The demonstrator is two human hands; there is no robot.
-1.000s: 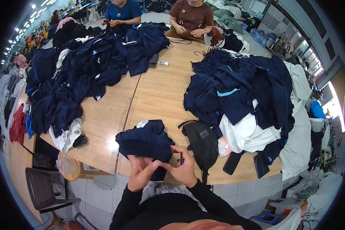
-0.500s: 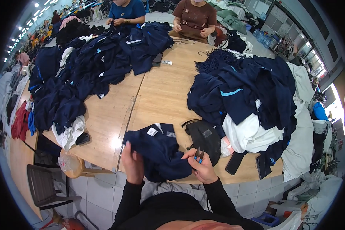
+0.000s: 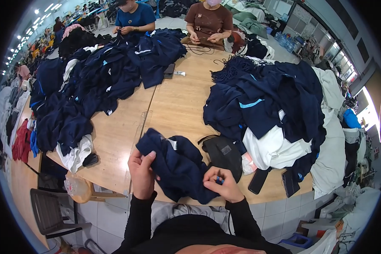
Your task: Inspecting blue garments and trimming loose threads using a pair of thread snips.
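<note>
Navy garment (image 3: 178, 167): crumpled at the near edge of my bench (image 3: 178, 101). My left hand (image 3: 142, 171) grips its left fold; my right hand (image 3: 222, 184) pinches its lower right part, a small blue item between the fingers. Black pouch (image 3: 222, 154): just right of the garment. Navy and white clothing heap (image 3: 271, 110): beyond it, right. Larger navy pile (image 3: 101, 80): beyond it, left

White label (image 3: 172, 143) on the navy garment (image 3: 178, 167).
</note>
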